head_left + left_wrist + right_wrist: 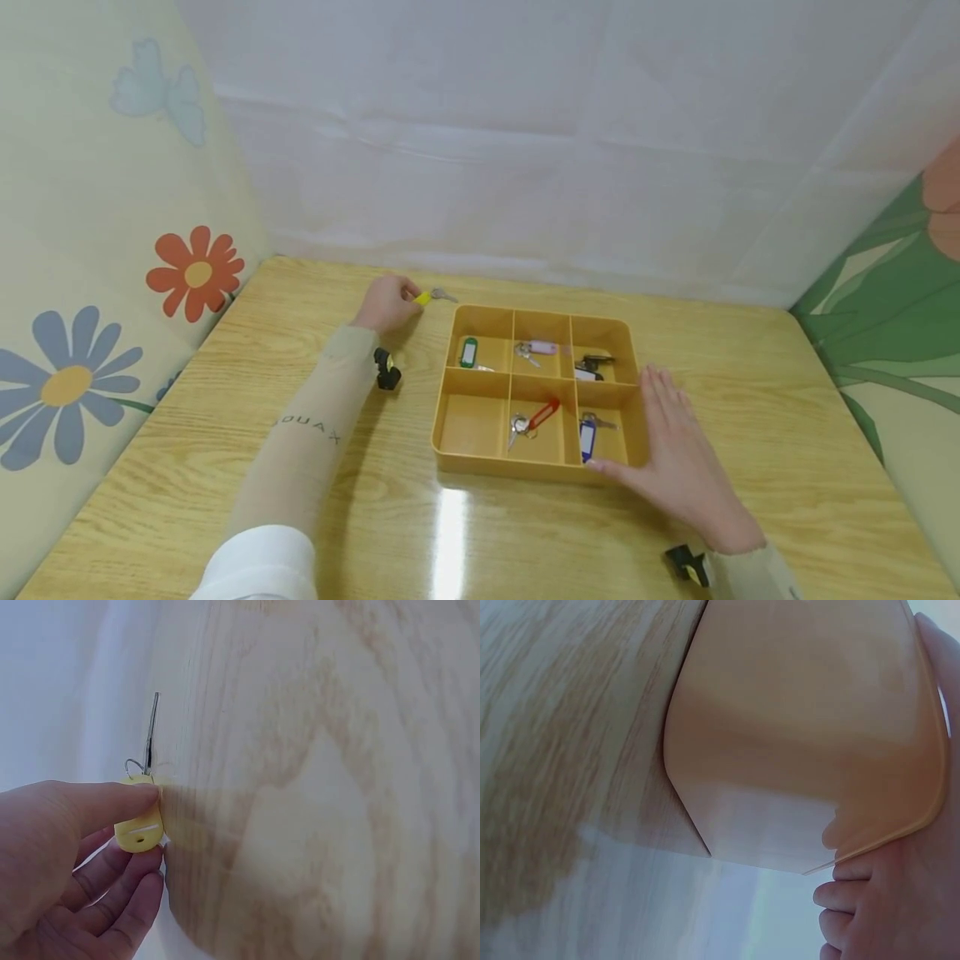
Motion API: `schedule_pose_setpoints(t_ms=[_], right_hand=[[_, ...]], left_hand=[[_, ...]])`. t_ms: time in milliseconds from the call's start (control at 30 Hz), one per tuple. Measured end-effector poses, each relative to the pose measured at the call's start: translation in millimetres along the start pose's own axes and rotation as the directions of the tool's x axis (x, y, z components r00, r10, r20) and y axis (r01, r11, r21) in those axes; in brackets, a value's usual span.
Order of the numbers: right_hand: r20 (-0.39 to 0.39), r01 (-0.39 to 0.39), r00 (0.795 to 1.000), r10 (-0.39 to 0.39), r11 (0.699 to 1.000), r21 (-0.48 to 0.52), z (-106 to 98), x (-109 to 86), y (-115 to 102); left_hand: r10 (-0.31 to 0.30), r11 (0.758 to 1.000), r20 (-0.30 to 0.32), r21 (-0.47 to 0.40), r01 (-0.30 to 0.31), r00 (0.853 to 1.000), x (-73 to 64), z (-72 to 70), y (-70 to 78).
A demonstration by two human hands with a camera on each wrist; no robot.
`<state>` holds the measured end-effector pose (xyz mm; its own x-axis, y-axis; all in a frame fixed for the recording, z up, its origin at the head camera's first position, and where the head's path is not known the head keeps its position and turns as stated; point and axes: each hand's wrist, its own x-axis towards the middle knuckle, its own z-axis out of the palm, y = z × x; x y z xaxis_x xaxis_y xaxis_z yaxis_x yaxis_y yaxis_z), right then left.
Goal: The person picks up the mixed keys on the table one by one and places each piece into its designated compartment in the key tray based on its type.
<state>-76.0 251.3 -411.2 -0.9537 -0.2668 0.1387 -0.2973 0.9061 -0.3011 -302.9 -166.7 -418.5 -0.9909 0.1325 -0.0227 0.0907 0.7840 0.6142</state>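
At the far left of the table, my left hand (387,303) pinches a yellow key tag (423,298) between thumb and fingers. A metal key (152,731) hangs from the tag's ring and points away from the fingertips. To the right stands a yellow divided box (472,464). My right hand (686,458) rests along its front right corner, fingers straight at the right side and thumb at the front rim. In the box, keys lie with a green tag (468,352), a pink tag (543,347), a black tag (588,375), a red tag (544,412) and a blue tag (587,440).
The box stands on a wood-grain table (750,400). Its front left compartment (472,421) shows only its bare floor. A white cloth (525,167) hangs behind the table, and flower-printed panels (67,250) rise at both sides.
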Motion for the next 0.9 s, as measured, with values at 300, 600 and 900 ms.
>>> schedule_pose_setpoints(t_ms=[300, 600, 900], right_hand=[[0.005, -0.004, 1.000, 0.004, 1.000, 0.006, -1.6, 0.0, -1.1], [0.015, -0.007, 1.000, 0.007, 1.000, 0.005, -0.6, 0.7, -1.5], [0.012, 0.009, 1.000, -0.009, 1.000, 0.003, -2.8, 1.8, -0.5]], left_hand=[[0.007, 1.000, -0.031, -0.016, -0.007, 0.999, 1.2, 2.0, -5.8], [0.008, 0.999, -0.086, -0.038, -0.012, 0.996, -1.5, 0.5, -5.6], [0.054, 0.992, -0.161, -0.102, -0.071, 0.985, -6.7, -4.1, 0.5]])
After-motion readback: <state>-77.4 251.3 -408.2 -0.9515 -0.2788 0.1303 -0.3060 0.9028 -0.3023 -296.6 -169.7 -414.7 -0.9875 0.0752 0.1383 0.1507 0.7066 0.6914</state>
